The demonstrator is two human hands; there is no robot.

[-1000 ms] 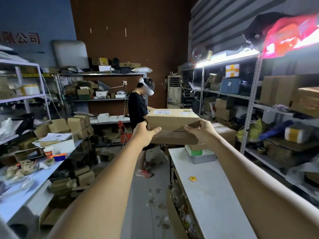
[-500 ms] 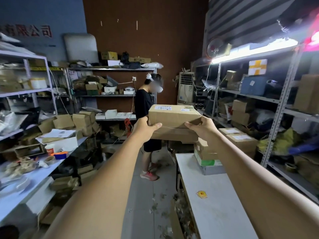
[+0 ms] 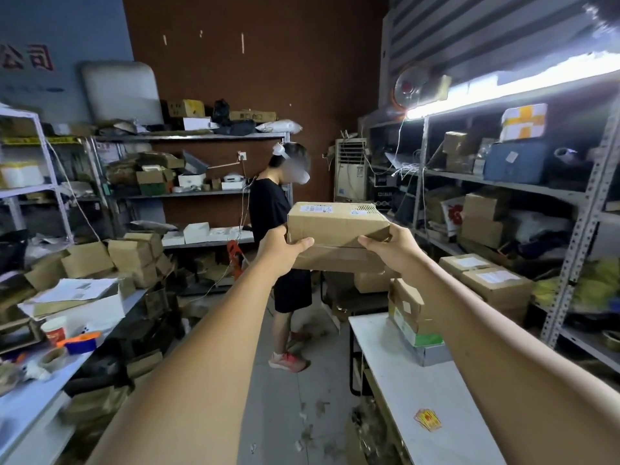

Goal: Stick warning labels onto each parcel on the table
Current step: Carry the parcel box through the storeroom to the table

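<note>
1. A person (image 3: pixel 270 213) in a black shirt stands in the aisle right behind the held load. A cluttered bench (image 3: pixel 30 394) is on the left and a white table (image 3: pixel 419 391) on the right.
2. Boxes (image 3: pixel 407 308) are stacked at the table's far end, and metal shelves (image 3: pixel 577 236) packed with goods line the right wall.
3. A small stack of yellow-red labels (image 3: pixel 427 420) lies on the near part of the table, well apart from both hands.
4. The parcel (image 3: pixel 337 224) sits on a second carton (image 3: pixel 339 260). Both are raised in the air over the aisle, above and left of the boxes.
5. The left hand (image 3: pixel 280 251) grips the left end, with the thumb across the near face at the seam between parcel and carton. Its fingers are hidden underneath.
6. The right hand (image 3: pixel 391 245) grips the right end the same way, thumb on the near face and fingers curled round the corner.
7. The parcel is pinned between the two hands, with white slips showing on its top.
</note>
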